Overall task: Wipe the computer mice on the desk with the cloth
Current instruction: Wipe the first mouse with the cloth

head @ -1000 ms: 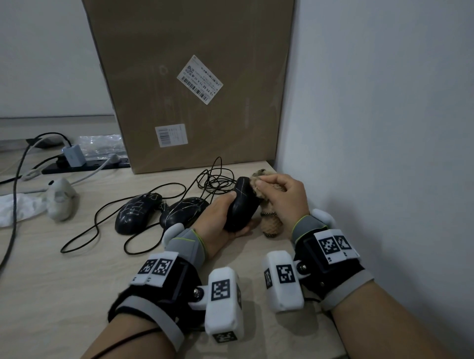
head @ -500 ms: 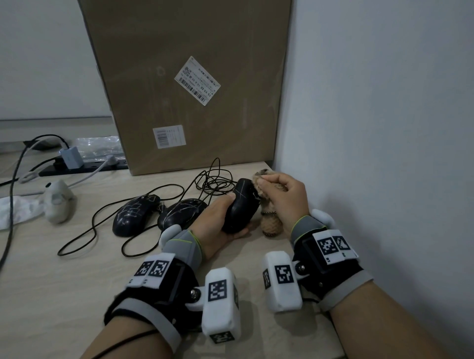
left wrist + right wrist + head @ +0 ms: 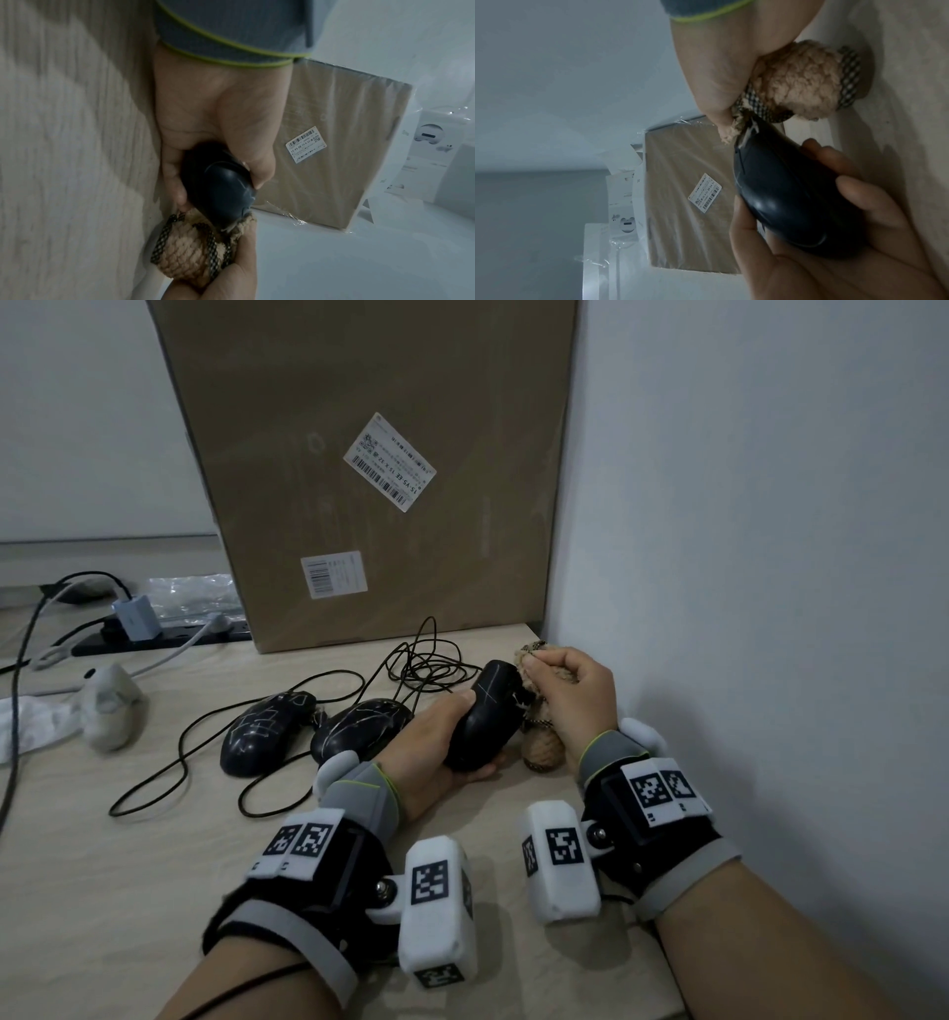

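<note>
My left hand (image 3: 436, 742) grips a black wired mouse (image 3: 485, 716) tilted on its side just above the desk, thumb on top and fingers underneath. My right hand (image 3: 570, 690) holds a fluffy beige cloth (image 3: 539, 742) with a checked trim and presses a corner of it against the front end of the mouse. In the left wrist view the mouse (image 3: 221, 186) meets the cloth (image 3: 185, 251); the right wrist view shows the mouse (image 3: 788, 194) and the cloth (image 3: 803, 81) too. Two more black mice (image 3: 264, 731) (image 3: 359, 726) lie on the desk to the left.
A large cardboard box (image 3: 380, 469) stands against the back wall, and the side wall (image 3: 770, 608) is close on the right. Tangled black cables (image 3: 426, 660) lie behind the mice. A grey-white mouse (image 3: 110, 706), a white cloth (image 3: 31, 726) and a power strip (image 3: 154, 634) are at the far left.
The right hand's cloth has shifted slightly along the front end of the held mouse. The left hand keeps its grip in about the same spot.
</note>
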A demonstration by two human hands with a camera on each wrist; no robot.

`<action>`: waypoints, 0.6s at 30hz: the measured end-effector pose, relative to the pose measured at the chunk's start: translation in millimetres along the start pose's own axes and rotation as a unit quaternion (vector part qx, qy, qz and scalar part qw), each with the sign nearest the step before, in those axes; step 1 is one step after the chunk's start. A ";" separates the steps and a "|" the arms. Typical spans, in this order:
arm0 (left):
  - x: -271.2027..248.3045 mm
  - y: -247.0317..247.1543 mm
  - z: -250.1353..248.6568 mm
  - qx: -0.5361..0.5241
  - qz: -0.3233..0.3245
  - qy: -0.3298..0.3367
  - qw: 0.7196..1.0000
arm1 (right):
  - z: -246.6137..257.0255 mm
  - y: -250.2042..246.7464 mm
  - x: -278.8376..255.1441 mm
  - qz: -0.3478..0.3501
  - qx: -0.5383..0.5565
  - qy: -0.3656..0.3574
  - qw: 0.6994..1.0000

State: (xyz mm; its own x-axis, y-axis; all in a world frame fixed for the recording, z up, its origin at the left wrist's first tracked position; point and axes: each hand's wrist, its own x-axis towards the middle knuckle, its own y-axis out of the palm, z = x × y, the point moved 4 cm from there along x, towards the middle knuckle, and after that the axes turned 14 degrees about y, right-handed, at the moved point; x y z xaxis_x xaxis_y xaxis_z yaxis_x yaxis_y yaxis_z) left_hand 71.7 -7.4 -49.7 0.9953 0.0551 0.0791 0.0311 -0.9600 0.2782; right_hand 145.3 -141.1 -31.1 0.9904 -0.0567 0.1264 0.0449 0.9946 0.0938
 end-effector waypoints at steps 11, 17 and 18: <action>-2.0 -0.9 -2.5 -0.008 0.012 0.005 1.000 | 4.1 8.9 -5.8 0.072 -0.045 -0.023 0.996; -1.4 0.9 -0.6 0.001 0.010 -0.002 1.000 | -3.0 -1.6 2.7 -0.016 -0.018 0.006 1.000; -1.1 0.5 -0.5 -0.007 0.005 -0.002 1.000 | -1.8 -1.3 1.7 -0.013 -0.011 0.001 1.000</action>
State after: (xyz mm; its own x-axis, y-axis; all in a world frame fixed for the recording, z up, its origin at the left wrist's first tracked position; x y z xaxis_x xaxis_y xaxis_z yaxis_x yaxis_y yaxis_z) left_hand 70.6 -7.8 -49.1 0.9960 0.0440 0.0772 0.0197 -0.9566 0.2909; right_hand 147.1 -142.3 -32.8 0.9891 -0.0816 0.1226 0.0727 0.9945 0.0755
